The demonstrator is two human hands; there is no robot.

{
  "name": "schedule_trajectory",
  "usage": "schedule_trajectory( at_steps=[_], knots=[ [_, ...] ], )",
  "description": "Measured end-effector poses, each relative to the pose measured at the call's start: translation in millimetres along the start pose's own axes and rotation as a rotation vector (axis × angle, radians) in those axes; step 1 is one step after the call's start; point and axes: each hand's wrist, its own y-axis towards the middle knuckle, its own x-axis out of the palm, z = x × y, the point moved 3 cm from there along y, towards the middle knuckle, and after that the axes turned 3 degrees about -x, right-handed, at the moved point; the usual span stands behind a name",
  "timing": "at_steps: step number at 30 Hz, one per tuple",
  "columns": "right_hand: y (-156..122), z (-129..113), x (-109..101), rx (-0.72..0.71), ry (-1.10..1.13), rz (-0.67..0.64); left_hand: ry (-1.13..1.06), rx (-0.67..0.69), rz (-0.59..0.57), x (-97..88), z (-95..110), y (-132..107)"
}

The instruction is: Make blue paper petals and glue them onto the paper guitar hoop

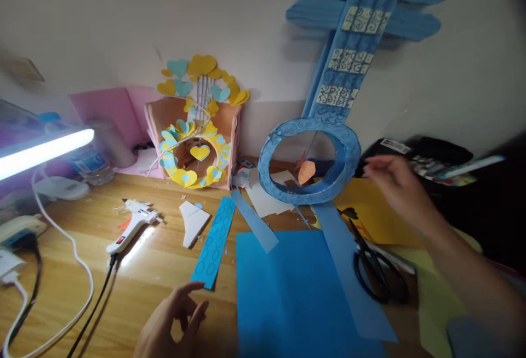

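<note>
My left hand [175, 317] hovers low over the desk, thumb and index finger apart in a curve. Its index fingertip overlaps the near end of a bright blue paper strip [213, 246] marked with drawn ovals; whether it touches is unclear. My right hand [388, 174], slightly blurred, reaches in from the right, fingers stretched loosely toward a blue guitar-shaped craft's ring [351, 155]. A small gap separates them, and nothing shows in its fingers. Inside that ring hangs an orange paper shape [306, 172]. A blue sheet [287, 292] lies between my hands.
Black scissors [380, 276] rest on a pale blue strip [345, 270] at the right. A white glue gun [133, 229] with a black cord lies left. Behind stands a box decorated with paper hearts [234, 144]. A bright lamp [49, 152] reaches in from the left.
</note>
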Motion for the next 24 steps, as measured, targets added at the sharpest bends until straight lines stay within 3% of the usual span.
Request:
schedule_trajectory(
  at_steps=[2, 3, 5, 6, 9, 13, 17, 22, 24],
  knots=[
    [-38.6, -5.8, -0.9, 0.076, -0.068, -0.298, 0.016, 0.04, 0.003, 4.9, 0.6, 3.8],
    [-59.5, -2.8, -0.3, 0.148, -0.169, -0.527, 0.016, 0.069, -0.003, 6.7, 0.7, 6.5],
    [-96.4, 10.8, -7.6, 0.248, -0.331, -0.737, 0.017, 0.11, -0.022, 9.3, -0.5, 12.4],
    [-111.0, 20.5, -13.4, 0.266, -0.402, -0.745, 0.019, 0.12, -0.033, 10.2, -2.1, 14.6],
    [-141.6, 53.5, -32.4, 0.276, -0.604, -0.544, 0.039, 0.104, -0.112, 13.0, -9.3, 16.1],
    [-165.9, 84.6, -35.9, 0.307, -0.663, -0.442, 0.072, 0.116, -0.221, 15.2, -8.5, 7.1],
    [-174.0, 90.6, -25.9, 0.343, -0.678, -0.413, 0.085, 0.12, -0.206, 11.8, 16.0, 1.0],
    [-174.4, 81.7, -33.6, 0.437, -0.659, -0.348, 0.03, 0.326, -0.236, 3.4, 58.4, 7.1],
    [-173.4, 77.9, -40.7, 0.495, -0.531, -0.283, 0.037, 0.395, -0.297, 2.7, 72.9, 12.1]
  ],
)
